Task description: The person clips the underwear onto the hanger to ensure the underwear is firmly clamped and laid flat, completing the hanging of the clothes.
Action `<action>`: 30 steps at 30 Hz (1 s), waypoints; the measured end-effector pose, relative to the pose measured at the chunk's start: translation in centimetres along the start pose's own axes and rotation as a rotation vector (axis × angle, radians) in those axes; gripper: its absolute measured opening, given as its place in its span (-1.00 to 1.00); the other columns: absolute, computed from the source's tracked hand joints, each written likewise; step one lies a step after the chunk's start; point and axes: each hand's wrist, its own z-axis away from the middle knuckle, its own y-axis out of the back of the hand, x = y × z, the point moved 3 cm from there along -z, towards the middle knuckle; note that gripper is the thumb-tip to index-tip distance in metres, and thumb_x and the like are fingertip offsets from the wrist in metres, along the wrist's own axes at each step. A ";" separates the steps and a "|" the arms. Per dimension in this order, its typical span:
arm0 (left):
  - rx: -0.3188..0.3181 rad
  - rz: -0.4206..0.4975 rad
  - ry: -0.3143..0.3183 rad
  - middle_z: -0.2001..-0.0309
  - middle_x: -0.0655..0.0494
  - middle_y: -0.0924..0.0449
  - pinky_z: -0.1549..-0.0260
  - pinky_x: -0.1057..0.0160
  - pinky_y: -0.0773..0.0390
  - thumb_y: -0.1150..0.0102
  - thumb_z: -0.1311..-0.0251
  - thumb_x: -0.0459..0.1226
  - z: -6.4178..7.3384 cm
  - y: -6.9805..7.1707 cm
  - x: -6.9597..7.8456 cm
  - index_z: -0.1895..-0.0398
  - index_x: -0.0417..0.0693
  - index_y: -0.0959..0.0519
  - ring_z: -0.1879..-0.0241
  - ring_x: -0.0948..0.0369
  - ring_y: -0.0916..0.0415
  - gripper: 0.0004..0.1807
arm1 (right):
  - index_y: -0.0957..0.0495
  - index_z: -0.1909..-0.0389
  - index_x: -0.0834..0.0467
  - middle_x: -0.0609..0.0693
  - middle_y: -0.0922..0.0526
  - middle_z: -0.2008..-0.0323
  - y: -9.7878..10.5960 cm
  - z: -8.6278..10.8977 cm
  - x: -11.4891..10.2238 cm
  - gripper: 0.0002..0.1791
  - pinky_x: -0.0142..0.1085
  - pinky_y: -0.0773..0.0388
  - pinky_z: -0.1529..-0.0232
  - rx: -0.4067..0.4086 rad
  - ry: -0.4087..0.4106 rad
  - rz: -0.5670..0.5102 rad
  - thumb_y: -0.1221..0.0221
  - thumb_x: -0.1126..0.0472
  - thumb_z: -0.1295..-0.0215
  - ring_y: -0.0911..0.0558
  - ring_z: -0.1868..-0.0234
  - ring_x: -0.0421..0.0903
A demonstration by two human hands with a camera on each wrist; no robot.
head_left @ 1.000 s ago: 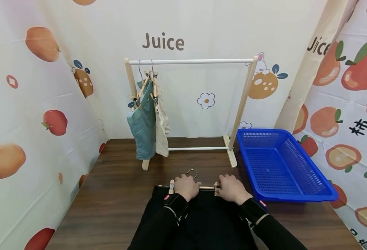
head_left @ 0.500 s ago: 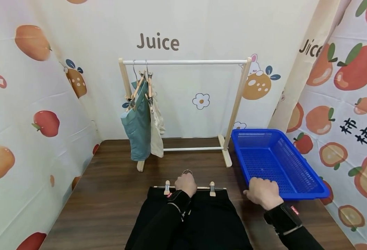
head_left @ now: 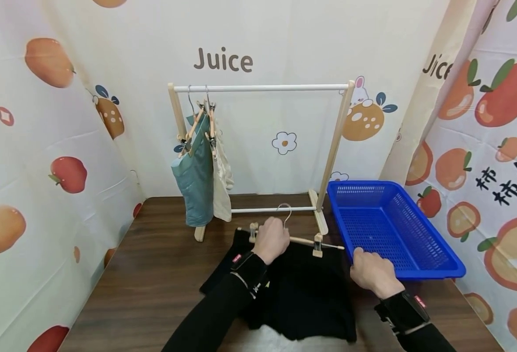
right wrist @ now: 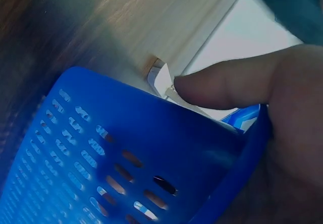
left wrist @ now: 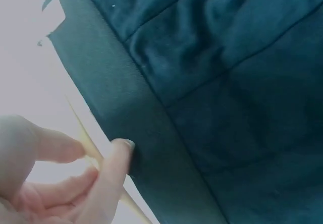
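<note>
Black shorts [head_left: 307, 293] hang from a wooden clip hanger [head_left: 302, 240], their waistband held by its two clips. My left hand [head_left: 272, 239] pinches the hanger's bar near the middle, beside the metal hook. In the left wrist view the thumb and fingers close on the thin bar [left wrist: 90, 146], next to the waistband [left wrist: 126, 93]. To the right, my right hand [head_left: 375, 274] grips the near left rim of a blue plastic basket [head_left: 434, 271]. The right wrist view has the thumb outside the basket wall [right wrist: 166, 118]; the other fingers are mostly hidden.
A rack [head_left: 263, 88] with a white rail and wooden legs stands at the table's back. Blue-green shorts [head_left: 194, 186] and a cream garment [head_left: 221, 190] hang at its left end. Brown table [head_left: 140, 288] surface extends left. Fruit-printed cloth walls surround it.
My right hand has left the hanger's right clip and taken hold of the basket rim. My left hand has moved the hanger and black shorts forward and slightly right, tilting the bar.
</note>
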 end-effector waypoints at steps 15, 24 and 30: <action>-0.027 0.595 -0.009 0.11 -0.21 -0.49 0.35 0.29 -0.68 -0.07 -0.49 -0.37 -3.8 8.2 2.6 0.13 -0.33 -0.59 0.37 0.07 -0.73 -0.84 | -0.44 0.21 0.34 0.30 -0.62 0.33 -0.1 0.2 0.4 -0.84 0.24 -0.50 0.34 -0.009 -0.005 -0.023 -0.03 0.29 -0.31 -0.63 0.25 0.34; 0.052 0.513 0.038 0.19 -0.16 -0.60 0.03 0.18 -0.61 -0.12 -0.47 -0.34 -5.8 11.0 2.3 0.11 -0.29 -0.63 0.31 0.10 -0.73 -0.84 | -0.45 0.21 0.33 0.27 -0.63 0.33 -0.6 0.1 0.5 -0.83 0.25 -0.50 0.33 -0.005 -0.005 -0.029 -0.05 0.29 -0.29 -0.64 0.25 0.30; 0.083 0.554 0.023 0.18 -0.05 -0.64 0.17 0.21 -0.61 -0.18 -0.44 -0.30 -8.1 14.3 3.1 0.06 -0.25 -0.66 0.26 0.11 -0.67 -0.81 | -0.44 0.21 0.33 0.26 -0.62 0.35 -0.4 0.1 0.4 -0.84 0.24 -0.50 0.35 0.004 -0.001 -0.033 -0.07 0.29 -0.28 -0.63 0.27 0.28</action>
